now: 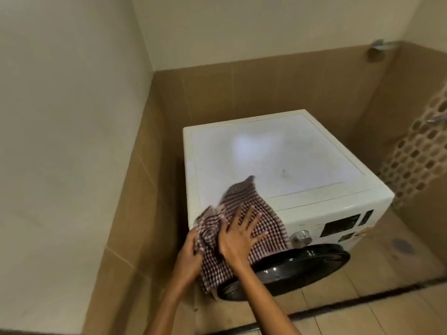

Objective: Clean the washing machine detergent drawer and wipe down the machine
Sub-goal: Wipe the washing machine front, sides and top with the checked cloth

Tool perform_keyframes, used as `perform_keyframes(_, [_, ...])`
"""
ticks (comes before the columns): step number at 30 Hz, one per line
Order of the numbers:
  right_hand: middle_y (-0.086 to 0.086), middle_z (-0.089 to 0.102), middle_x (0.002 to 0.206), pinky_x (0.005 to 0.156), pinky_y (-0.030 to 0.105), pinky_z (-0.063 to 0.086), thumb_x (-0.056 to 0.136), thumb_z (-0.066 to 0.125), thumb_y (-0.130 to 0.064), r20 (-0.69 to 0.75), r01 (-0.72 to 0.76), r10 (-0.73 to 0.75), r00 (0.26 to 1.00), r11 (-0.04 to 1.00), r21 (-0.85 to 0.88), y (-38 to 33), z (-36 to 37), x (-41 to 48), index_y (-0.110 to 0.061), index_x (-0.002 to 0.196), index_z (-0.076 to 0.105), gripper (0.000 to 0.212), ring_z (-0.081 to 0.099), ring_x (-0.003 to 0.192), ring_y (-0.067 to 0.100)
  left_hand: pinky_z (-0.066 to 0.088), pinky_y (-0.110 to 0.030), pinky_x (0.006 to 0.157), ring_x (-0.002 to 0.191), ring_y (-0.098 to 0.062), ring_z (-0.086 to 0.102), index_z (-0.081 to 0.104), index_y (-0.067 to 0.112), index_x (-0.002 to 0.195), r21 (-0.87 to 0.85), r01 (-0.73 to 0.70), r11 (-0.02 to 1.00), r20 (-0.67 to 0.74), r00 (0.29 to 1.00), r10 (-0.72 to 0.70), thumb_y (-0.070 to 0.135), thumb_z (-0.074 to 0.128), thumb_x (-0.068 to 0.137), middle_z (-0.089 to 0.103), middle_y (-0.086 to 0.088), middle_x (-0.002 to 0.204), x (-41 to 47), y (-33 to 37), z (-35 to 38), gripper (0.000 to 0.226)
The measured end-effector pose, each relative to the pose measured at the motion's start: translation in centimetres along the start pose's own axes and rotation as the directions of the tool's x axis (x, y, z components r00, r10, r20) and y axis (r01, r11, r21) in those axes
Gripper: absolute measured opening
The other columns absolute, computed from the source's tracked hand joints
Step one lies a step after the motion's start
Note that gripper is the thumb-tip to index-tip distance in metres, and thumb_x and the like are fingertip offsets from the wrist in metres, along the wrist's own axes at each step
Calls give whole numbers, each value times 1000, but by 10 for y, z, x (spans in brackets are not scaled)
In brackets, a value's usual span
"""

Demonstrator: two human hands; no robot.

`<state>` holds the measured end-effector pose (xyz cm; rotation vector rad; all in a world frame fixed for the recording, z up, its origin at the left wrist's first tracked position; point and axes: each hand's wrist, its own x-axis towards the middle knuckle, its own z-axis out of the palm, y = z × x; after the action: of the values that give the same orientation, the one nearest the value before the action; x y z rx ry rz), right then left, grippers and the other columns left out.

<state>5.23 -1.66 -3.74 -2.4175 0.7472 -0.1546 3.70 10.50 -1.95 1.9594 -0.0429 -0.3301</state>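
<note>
A person's right hand (238, 243) presses flat, fingers spread, on a maroon-and-white checked cloth (242, 197) draped over the front corner of a white front-loading washing machine (278, 153). The left hand (189, 247), at the right hand's 9 o'clock, grips the cloth's bunched edge. A silver dial (300, 236) sits at the right hand's 3 o'clock, above the dark round door (302, 264).

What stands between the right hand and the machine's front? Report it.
Only the cloth: the right hand presses flat on it against the machine's front top corner, while the left hand grips its edge. Nothing else visible intervenes.
</note>
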Motion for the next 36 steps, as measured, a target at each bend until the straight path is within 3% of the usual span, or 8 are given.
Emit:
perform_keyframes(6, [5,17,153,100,72,-13,95,6,-53,-152,190,-231,961,951,-245,-4,45,3,-23,146,28,63,-15,143,31,44,-39,83,97,-35,59,58,4,108,193,191,962,-532,844,-61,-1,55,82,63,-19,101,39,-15,-12,27])
perform_keyframes(10, [-3,36,148,107,63,-2,97,16,-51,-68,633,-706,705,670,-388,32,52,12,-32,141,32,51,-4,146,20,40,-30,74,91,-34,60,60,4,107,111,135,985,-505,861,-61,-9,47,79,63,-17,92,68,-6,-15,33])
perform_keyframes(13, [-4,31,152,110,52,10,94,26,-53,-188,682,-822,537,554,-477,79,39,35,-31,136,41,49,6,146,19,38,-26,66,85,-32,59,60,10,109,5,167,986,-438,887,-148,-5,43,84,63,-11,94,86,-7,-18,33])
perform_keyframes(19, [-2,46,140,109,56,9,92,25,-47,-353,405,-477,805,876,-261,53,28,31,-26,133,47,51,35,132,22,39,-27,86,101,-19,49,44,7,127,-164,192,967,-314,919,-236,17,39,99,52,-7,119,100,-6,1,30])
perform_keyframes(24, [-3,57,133,112,53,0,93,28,-50,-61,641,-704,708,676,-363,15,58,-2,-31,133,41,46,54,122,28,44,-43,100,111,-30,56,53,9,125,-97,299,949,-235,920,-314,25,36,95,59,-13,124,125,-18,-5,38])
perform_keyframes(28, [-4,34,145,115,46,-3,81,44,-47,-24,704,-841,540,467,-534,67,57,19,-35,147,14,73,33,133,25,41,-45,103,117,-32,53,49,6,130,-84,355,931,-170,916,-364,28,28,99,54,-17,131,117,-9,-5,44])
perform_keyframes(32, [-3,38,140,115,41,7,97,24,-44,-278,613,-724,631,685,-394,94,37,32,-32,134,39,42,37,128,22,29,-40,109,135,-34,34,24,2,144,69,336,939,-259,915,-308,36,25,102,32,-18,149,101,7,10,54])
perform_keyframes(36, [4,53,134,113,52,-4,94,17,-50,-425,351,-404,810,915,-201,55,38,22,-23,126,56,56,34,129,26,37,-43,99,124,-40,44,35,-1,135,186,295,937,-348,912,-218,37,22,101,45,-24,137,97,5,17,53])
